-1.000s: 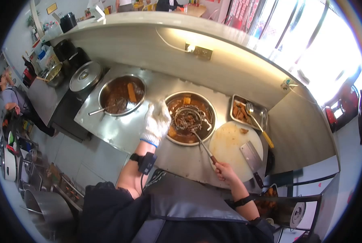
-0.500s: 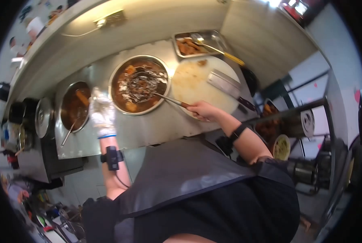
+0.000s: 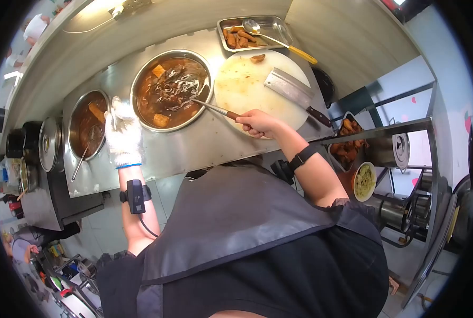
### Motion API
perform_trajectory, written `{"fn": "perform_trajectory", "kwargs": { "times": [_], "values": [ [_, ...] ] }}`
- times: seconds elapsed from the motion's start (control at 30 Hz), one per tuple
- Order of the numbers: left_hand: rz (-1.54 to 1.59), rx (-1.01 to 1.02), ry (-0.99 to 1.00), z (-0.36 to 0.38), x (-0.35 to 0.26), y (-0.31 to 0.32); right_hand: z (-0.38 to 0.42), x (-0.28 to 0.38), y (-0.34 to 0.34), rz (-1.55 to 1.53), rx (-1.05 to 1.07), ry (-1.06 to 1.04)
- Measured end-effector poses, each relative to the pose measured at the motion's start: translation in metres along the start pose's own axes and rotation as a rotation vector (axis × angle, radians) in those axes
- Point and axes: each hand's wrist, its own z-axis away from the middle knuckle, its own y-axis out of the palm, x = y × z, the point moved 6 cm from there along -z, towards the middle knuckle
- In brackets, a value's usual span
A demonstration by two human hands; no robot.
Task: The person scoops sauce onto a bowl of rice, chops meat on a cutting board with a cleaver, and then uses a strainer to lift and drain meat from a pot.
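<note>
My right hand [image 3: 259, 123] is wrapped around the wooden grip of a long-handled utensil [image 3: 215, 108]. Its metal shaft dips into the right side of a large steel pot [image 3: 209, 106] of dark brown broth, and the head is hidden under the liquid. Two tofu-like golden pieces [image 3: 161, 120] float there. My left hand [image 3: 123, 132], in a white glove with a blue cuff, holds nothing, fingers stretched out. It is between the large pot and a smaller oval pot [image 3: 105, 148], which contains brown broth, a golden slab [image 3: 96, 113] and a ladle [image 3: 81, 165].
To the right is a round cutting board [image 3: 236, 87] with a cleaver [image 3: 292, 90] and a small brown piece. Behind it, a steel tray [image 3: 276, 26] holds browned pieces and a yellow-handled spoon [image 3: 295, 51]. A lower shelf bears a tray of browned food [image 3: 347, 143] and a bowl [image 3: 364, 182].
The view has shifted, so the counter sits higher and further left. The broth surface in the large pot has changed around the utensil, which stays in my right hand.
</note>
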Motion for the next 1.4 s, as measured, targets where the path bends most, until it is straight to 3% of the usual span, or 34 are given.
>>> {"fn": "perform_trajectory", "kwargs": {
  "times": [0.03, 0.07, 0.2, 0.43, 0.6, 0.67, 1.07, 1.23, 1.4],
  "values": [
    [0.042, -0.071, 0.049, 0.004, 0.001, 0.004, 0.000, -0.001, 0.001, 0.003, -0.005, 0.000],
    [0.325, -0.047, -0.067, 0.002, 0.001, -0.005, 0.000, -0.001, 0.002, 0.005, -0.011, -0.001],
    [0.115, -0.100, 0.042, 0.005, 0.008, 0.011, -0.004, -0.007, 0.004, -0.022, 0.006, -0.012],
    [0.069, -0.021, -0.025, -0.001, 0.023, 0.022, -0.002, -0.010, 0.001, -0.070, -0.011, -0.013],
    [-0.001, -0.139, 0.041, 0.007, 0.029, 0.024, -0.001, -0.016, 0.003, -0.145, 0.006, -0.017],
    [0.002, -0.124, 0.015, 0.006, 0.029, 0.020, -0.003, -0.021, 0.003, -0.318, 0.076, 0.019],
    [-0.030, -0.123, 0.014, 0.010, 0.045, 0.012, -0.007, -0.016, 0.020, -0.645, 0.222, 0.175],
    [-0.050, -0.153, 0.053, 0.015, 0.046, 0.016, -0.009, -0.037, 0.036, -0.572, 0.199, 0.090],
    [0.018, -0.121, 0.043, 0.009, 0.040, 0.008, -0.009, -0.037, 0.030, -0.314, 0.093, -0.022]
  ]
}}
